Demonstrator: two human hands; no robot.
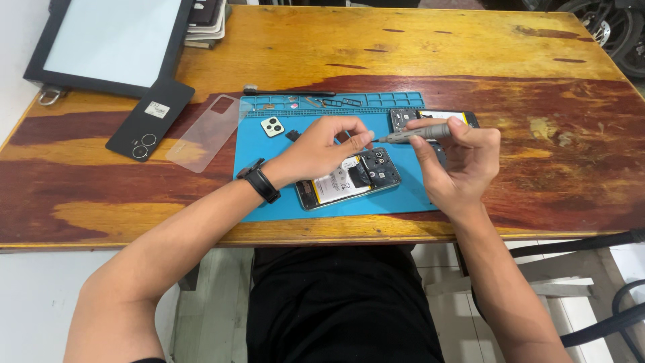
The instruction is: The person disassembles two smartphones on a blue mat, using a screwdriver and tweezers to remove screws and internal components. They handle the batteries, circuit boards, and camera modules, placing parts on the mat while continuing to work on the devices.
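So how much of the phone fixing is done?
The phone lies open on the blue mat, its back cover off and camera piece set aside. The right hand holds a screwdriver; the left hand pinches its tip. The phone's insides look still in place.

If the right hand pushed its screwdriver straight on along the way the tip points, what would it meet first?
Probably the left hand's fingertips: the screwdriver in the right hand points left at them, almost touching, above the opened phone. Depth is unclear.
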